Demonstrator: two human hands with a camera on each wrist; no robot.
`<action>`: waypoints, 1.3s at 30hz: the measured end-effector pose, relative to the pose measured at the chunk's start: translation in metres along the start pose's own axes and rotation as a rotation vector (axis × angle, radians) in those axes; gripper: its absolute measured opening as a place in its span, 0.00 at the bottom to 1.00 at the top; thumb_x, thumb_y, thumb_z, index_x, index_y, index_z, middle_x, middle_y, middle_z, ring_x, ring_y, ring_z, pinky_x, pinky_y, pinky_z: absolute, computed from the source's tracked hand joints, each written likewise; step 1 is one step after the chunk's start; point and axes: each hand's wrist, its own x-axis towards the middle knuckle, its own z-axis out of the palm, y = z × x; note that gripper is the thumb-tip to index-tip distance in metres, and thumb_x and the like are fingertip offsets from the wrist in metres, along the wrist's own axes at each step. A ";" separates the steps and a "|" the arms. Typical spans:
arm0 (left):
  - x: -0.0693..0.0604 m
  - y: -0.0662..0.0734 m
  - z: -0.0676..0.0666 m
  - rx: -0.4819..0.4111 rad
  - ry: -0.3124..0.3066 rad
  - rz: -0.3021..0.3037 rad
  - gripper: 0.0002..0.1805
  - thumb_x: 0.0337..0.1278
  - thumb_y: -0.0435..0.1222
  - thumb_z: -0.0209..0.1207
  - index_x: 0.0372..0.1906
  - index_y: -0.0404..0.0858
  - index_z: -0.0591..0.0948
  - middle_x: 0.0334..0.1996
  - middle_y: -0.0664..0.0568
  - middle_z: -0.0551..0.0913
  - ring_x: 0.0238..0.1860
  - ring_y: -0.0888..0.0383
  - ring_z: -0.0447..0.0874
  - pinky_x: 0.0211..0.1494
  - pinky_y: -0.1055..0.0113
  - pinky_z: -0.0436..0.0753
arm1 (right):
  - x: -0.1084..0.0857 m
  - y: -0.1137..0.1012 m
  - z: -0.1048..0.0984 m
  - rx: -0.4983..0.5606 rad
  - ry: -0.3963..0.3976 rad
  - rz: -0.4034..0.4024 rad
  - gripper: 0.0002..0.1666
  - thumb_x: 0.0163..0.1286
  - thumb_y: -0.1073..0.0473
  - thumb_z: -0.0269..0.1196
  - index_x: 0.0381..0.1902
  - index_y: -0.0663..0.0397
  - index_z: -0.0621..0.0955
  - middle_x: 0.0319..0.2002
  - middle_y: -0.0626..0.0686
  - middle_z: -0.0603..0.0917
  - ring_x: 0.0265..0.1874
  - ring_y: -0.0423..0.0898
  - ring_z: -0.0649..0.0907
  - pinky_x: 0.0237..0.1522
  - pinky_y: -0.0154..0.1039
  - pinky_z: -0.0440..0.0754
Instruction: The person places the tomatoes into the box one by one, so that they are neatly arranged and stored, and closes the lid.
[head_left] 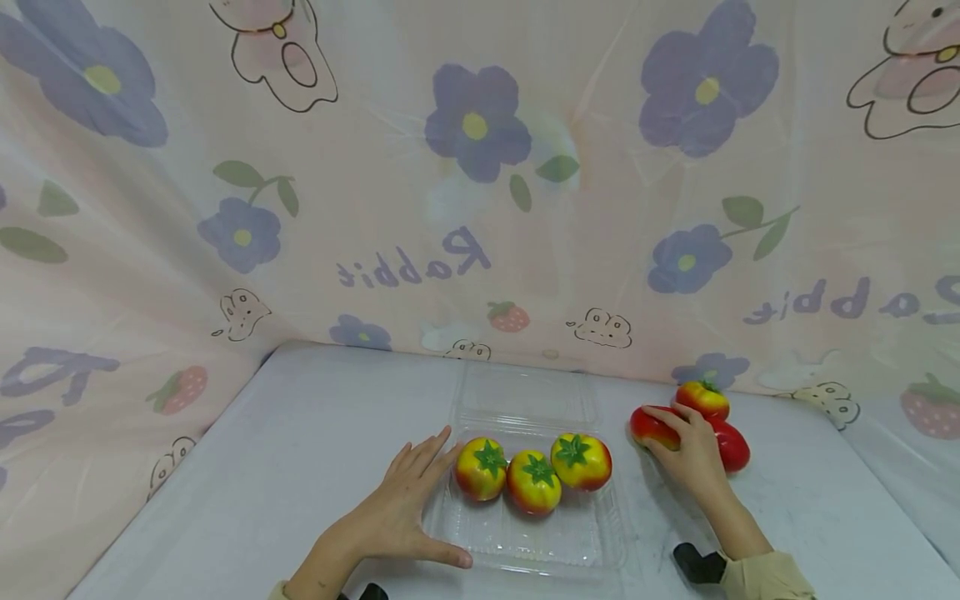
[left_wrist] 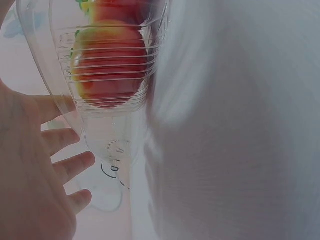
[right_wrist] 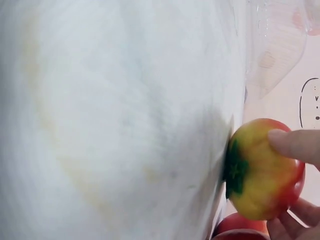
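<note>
At the right, my right hand (head_left: 693,454) grips a red and yellow tomato (head_left: 649,427). In the right wrist view, the thumb lies on one side of this tomato (right_wrist: 262,175) and fingers curl at the other, its green leafy end facing the table. My left hand (head_left: 401,517) has its fingers spread beside the left edge of a clear plastic clamshell box (head_left: 532,546); the left wrist view shows fingertips at the box's rim. Inside the box sit three yellow-red tomatoes: a left one (head_left: 480,469), a middle one (head_left: 534,483) and a right one (head_left: 582,462).
Behind the right hand stands another yellow-red tomato (head_left: 703,400), with a red one (head_left: 731,446) partly hidden by the hand. The box's lid (head_left: 525,396) lies folded back toward a printed curtain (head_left: 555,250). A white table (head_left: 247,500) lies beneath everything.
</note>
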 end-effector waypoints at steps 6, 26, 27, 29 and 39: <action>-0.001 0.000 0.000 -0.004 -0.002 -0.002 0.68 0.27 0.74 0.63 0.76 0.46 0.53 0.78 0.49 0.42 0.76 0.43 0.44 0.75 0.39 0.41 | -0.002 0.001 0.000 0.006 -0.001 -0.004 0.31 0.57 0.66 0.69 0.60 0.59 0.76 0.62 0.73 0.65 0.59 0.72 0.63 0.54 0.75 0.66; -0.001 0.001 0.000 0.004 -0.002 -0.002 0.68 0.27 0.74 0.63 0.76 0.45 0.53 0.78 0.48 0.43 0.76 0.42 0.44 0.75 0.39 0.41 | -0.008 -0.001 -0.004 0.015 0.074 -0.065 0.32 0.54 0.67 0.70 0.59 0.56 0.77 0.62 0.71 0.66 0.59 0.70 0.64 0.52 0.74 0.68; -0.001 0.002 0.000 0.004 -0.004 -0.002 0.68 0.27 0.74 0.63 0.76 0.45 0.53 0.78 0.48 0.42 0.76 0.42 0.44 0.75 0.39 0.41 | -0.009 -0.001 -0.004 0.018 0.080 -0.068 0.32 0.54 0.67 0.71 0.59 0.56 0.77 0.62 0.71 0.66 0.59 0.70 0.64 0.52 0.74 0.68; -0.001 0.002 0.000 0.008 -0.002 0.000 0.68 0.27 0.74 0.63 0.76 0.45 0.53 0.78 0.47 0.42 0.76 0.42 0.44 0.75 0.39 0.42 | -0.009 -0.002 -0.005 0.022 0.091 -0.075 0.32 0.54 0.67 0.71 0.59 0.55 0.77 0.62 0.71 0.67 0.59 0.70 0.64 0.51 0.74 0.70; -0.001 0.000 0.000 0.010 0.008 0.005 0.67 0.27 0.74 0.64 0.76 0.45 0.54 0.77 0.46 0.44 0.76 0.41 0.45 0.74 0.38 0.42 | -0.012 -0.005 -0.008 0.042 0.165 -0.147 0.31 0.53 0.69 0.72 0.57 0.55 0.79 0.60 0.70 0.69 0.55 0.68 0.67 0.42 0.66 0.80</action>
